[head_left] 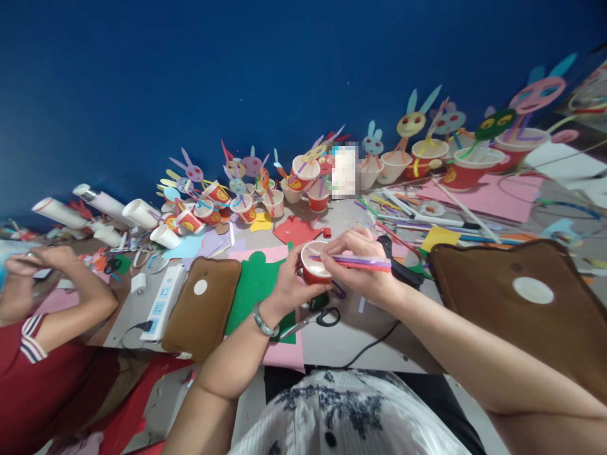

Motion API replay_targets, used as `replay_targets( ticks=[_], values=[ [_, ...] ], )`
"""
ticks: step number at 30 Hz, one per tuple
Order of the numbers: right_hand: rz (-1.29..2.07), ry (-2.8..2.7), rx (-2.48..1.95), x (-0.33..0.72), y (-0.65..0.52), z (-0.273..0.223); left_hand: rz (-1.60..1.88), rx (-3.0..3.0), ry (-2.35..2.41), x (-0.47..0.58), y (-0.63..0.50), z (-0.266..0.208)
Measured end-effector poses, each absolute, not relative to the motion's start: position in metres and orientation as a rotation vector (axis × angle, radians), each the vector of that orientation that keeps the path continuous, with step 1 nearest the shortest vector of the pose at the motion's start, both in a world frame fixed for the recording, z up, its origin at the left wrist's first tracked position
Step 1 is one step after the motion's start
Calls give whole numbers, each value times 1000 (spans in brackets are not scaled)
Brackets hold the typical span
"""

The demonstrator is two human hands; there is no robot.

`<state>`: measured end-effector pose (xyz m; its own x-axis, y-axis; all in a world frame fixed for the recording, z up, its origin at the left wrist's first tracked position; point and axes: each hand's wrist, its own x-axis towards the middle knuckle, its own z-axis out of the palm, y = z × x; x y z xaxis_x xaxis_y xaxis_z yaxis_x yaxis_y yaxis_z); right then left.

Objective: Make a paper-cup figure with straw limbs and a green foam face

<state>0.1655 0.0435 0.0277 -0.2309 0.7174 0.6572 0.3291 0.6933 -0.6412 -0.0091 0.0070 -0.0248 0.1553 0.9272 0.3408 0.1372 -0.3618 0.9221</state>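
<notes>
My left hand [289, 281] is wrapped round a small red and white paper cup [317, 273], its open mouth tilted up toward me. Purple and pink straw-like sticks [370, 263] lie in the grip of my right hand [358, 262], whose fingertips are at the cup's rim. Whether those fingertips touch the cup or pinch something small, I cannot make out. Below the cup lie scissors [322, 319] with black handles. Green paper [256, 291] is beside my left wrist, on top of a pink sheet.
Paper cups with paper animal faces [243, 207] line the blue wall. Brown heating pads [203, 303] lie on both sides. A power strip [164, 303] is at the left, near another person's arms [80, 291]. Straws and tape clutter the back right. A black cable [370, 347] crosses the front.
</notes>
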Motion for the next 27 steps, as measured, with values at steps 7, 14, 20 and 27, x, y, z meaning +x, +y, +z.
replay_targets(
  ticks=[7,14,20,27],
  values=[
    [488,-1821,-871,166,42,30,1306,1720,1065,-10,6,-23],
    [466,-1843,-868,166,42,30,1302,1704,1073,-10,6,-23],
    [452,-1824,-876,167,42,29,1309,1702,1050,-10,6,-21],
    [400,-1805,-891,166,43,25,1300,1721,1087,-10,7,-20]
  ],
)
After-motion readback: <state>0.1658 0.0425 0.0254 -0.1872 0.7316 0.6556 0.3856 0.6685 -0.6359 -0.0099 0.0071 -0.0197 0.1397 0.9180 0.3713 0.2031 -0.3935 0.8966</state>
